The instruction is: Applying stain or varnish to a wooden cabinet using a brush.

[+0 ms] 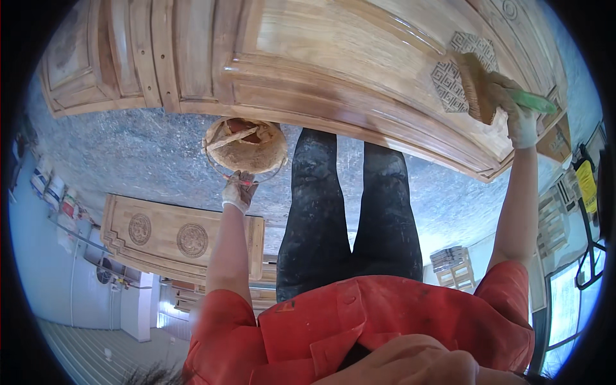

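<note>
My right hand, in a pale glove, is closed on a wide paintbrush with a green handle. The bristles touch the wooden panel beside its carved lattice ornament. Wet-looking shine shows on parts of the wood. My gloved left hand is wrapped round the wire handle of a round bucket, which hangs below the panel's near edge. Crusted tan residue covers the bucket, and a strip crosses its mouth. Brownish stuff shows inside, partly hidden.
Another wooden panel with round carvings stands at the left. Stacked pallets are on the right, with a black and yellow object farther out. Bags line the left wall. The grey floor is stained.
</note>
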`<action>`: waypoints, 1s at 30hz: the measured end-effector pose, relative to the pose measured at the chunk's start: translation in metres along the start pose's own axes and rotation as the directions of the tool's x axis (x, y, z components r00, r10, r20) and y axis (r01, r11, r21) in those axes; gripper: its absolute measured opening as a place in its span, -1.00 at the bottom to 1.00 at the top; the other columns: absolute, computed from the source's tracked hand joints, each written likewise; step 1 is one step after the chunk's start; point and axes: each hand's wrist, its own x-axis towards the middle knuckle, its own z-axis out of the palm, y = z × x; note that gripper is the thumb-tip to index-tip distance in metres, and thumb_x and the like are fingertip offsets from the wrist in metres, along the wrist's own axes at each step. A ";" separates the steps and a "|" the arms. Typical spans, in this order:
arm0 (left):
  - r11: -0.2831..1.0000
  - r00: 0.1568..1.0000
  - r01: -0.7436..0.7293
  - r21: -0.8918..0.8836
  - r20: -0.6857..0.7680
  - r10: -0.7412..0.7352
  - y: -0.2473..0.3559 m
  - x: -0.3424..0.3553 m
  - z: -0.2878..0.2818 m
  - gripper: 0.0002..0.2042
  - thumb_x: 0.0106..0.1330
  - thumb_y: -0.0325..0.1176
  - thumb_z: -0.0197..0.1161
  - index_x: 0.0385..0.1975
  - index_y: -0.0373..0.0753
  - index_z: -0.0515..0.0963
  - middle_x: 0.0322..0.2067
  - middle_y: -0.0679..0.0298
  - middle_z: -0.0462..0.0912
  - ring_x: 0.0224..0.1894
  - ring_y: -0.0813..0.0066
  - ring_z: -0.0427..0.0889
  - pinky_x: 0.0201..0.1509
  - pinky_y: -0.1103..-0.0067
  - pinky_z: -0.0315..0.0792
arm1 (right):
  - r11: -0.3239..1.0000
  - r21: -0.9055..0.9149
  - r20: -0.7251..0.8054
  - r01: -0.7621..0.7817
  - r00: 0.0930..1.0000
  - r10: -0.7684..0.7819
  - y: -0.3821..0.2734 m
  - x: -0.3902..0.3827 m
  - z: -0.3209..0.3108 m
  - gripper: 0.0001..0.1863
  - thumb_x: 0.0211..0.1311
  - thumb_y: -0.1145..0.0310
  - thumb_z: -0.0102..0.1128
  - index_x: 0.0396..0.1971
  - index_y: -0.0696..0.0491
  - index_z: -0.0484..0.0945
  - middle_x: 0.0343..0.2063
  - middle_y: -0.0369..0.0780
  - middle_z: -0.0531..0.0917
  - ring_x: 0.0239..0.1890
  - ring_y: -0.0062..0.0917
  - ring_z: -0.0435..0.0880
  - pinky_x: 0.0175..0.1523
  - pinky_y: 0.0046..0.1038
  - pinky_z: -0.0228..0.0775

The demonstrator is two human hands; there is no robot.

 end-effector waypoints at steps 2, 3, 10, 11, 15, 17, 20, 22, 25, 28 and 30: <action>0.998 0.999 -0.009 0.069 -0.049 0.013 -0.004 0.008 0.002 -0.84 0.35 -0.32 -0.02 -0.15 -0.15 0.43 -0.32 0.18 0.60 -0.30 0.24 0.60 -0.30 0.34 0.48 | 0.946 0.289 -0.181 -0.148 0.962 0.206 0.019 -0.030 -0.026 -0.68 0.15 0.45 0.10 -0.09 0.20 0.56 -0.13 -0.24 0.61 -0.20 -0.57 0.54 -0.08 -0.57 0.35; 0.994 0.997 -0.012 0.105 -0.071 0.020 -0.008 0.013 0.004 -0.84 0.35 -0.34 -0.02 -0.15 -0.15 0.43 -0.33 0.18 0.60 -0.30 0.24 0.60 -0.33 0.36 0.48 | 0.881 0.433 -0.247 -0.191 0.915 0.320 0.029 -0.043 -0.037 -0.70 0.17 0.45 0.08 -0.12 0.26 0.56 -0.13 -0.22 0.61 -0.20 -0.56 0.52 -0.05 -0.56 0.33; 0.952 0.997 -0.024 0.306 -0.063 0.045 -0.014 0.028 0.021 -0.85 0.32 -0.35 -0.01 -0.19 -0.17 0.45 -0.38 0.16 0.59 -0.36 0.29 0.57 -0.39 0.42 0.46 | 0.964 0.170 -0.277 -0.203 0.929 0.245 0.085 -0.105 -0.101 -0.70 0.16 0.51 0.09 -0.09 0.24 0.56 -0.08 -0.22 0.61 -0.10 -0.58 0.54 0.05 -0.60 0.30; 0.945 0.997 -0.025 0.325 -0.066 0.049 -0.008 0.025 0.017 -0.85 0.32 -0.35 -0.01 -0.19 -0.17 0.45 -0.39 0.17 0.59 -0.37 0.30 0.57 -0.39 0.42 0.45 | 0.962 0.177 -0.288 -0.209 0.923 0.254 0.102 -0.103 -0.105 -0.70 0.16 0.51 0.09 -0.09 0.24 0.56 -0.08 -0.22 0.61 -0.10 -0.58 0.54 0.05 -0.60 0.30; 0.921 0.995 -0.021 0.390 -0.085 0.058 -0.002 0.032 0.021 -0.86 0.32 -0.36 -0.03 -0.22 -0.18 0.45 -0.42 0.17 0.58 -0.40 0.31 0.55 -0.39 0.43 0.44 | 0.413 -0.783 0.080 0.466 0.733 -0.675 0.131 -0.086 -0.099 -0.78 0.10 0.41 0.24 -0.22 0.06 0.62 -0.19 -0.29 0.65 -0.19 -0.43 0.60 -0.07 -0.51 0.42; 0.907 0.994 -0.016 0.420 -0.095 0.062 -0.001 0.038 0.030 -0.86 0.32 -0.36 -0.03 -0.23 -0.18 0.46 -0.43 0.17 0.58 -0.42 0.32 0.54 -0.39 0.43 0.44 | 0.437 -0.743 0.125 0.506 0.747 -0.653 0.163 -0.071 -0.104 -0.77 0.09 0.38 0.24 -0.20 0.03 0.62 -0.17 -0.30 0.64 -0.18 -0.41 0.60 -0.06 -0.49 0.43; 0.888 0.990 -0.011 0.460 -0.123 0.076 0.001 0.040 0.032 -0.86 0.31 -0.37 -0.04 -0.25 -0.18 0.46 -0.45 0.17 0.58 -0.45 0.33 0.53 -0.39 0.43 0.43 | 0.452 -0.721 0.169 0.526 0.766 -0.621 0.194 -0.081 -0.115 -0.75 0.08 0.38 0.24 -0.19 0.02 0.61 -0.16 -0.31 0.64 -0.16 -0.41 0.60 -0.05 -0.48 0.43; 0.877 0.986 -0.006 0.480 -0.141 0.084 0.002 0.039 0.030 -0.86 0.31 -0.37 -0.05 -0.26 -0.18 0.47 -0.47 0.18 0.57 -0.46 0.34 0.52 -0.39 0.43 0.43 | 0.414 -0.774 0.171 0.479 0.787 -0.592 0.212 -0.096 -0.135 -0.75 0.08 0.43 0.22 -0.19 0.04 0.61 -0.18 -0.32 0.65 -0.16 -0.46 0.60 -0.05 -0.48 0.43; 0.867 0.984 0.013 0.499 -0.162 0.079 0.005 0.040 0.023 -0.86 0.31 -0.37 -0.06 -0.28 -0.18 0.47 -0.49 0.18 0.57 -0.49 0.35 0.51 -0.40 0.43 0.42 | 0.693 0.717 -0.039 -0.071 0.989 0.142 0.246 -0.139 -0.159 -0.75 0.07 0.47 0.21 -0.20 0.09 0.61 -0.22 -0.28 0.66 -0.14 -0.54 0.59 -0.05 -0.57 0.42; 0.854 0.985 0.033 0.520 -0.162 0.061 0.008 0.045 0.026 -0.85 0.31 -0.38 -0.06 -0.30 -0.18 0.48 -0.51 0.18 0.56 -0.51 0.36 0.49 -0.40 0.44 0.41 | 0.908 0.026 -0.459 -0.419 0.802 0.383 0.245 -0.170 -0.174 -0.68 0.07 0.39 0.21 -0.14 0.13 0.59 -0.26 -0.20 0.66 -0.20 -0.53 0.59 -0.16 -0.59 0.45; 0.850 0.983 0.037 0.526 -0.174 0.065 0.008 0.045 0.024 -0.85 0.30 -0.38 -0.07 -0.31 -0.19 0.48 -0.52 0.19 0.56 -0.53 0.37 0.48 -0.40 0.44 0.41 | 0.776 0.413 -0.597 -0.477 0.502 0.626 0.228 -0.168 -0.156 -0.61 0.08 0.32 0.23 -0.07 0.13 0.55 -0.33 -0.14 0.64 -0.34 -0.50 0.59 -0.31 -0.61 0.47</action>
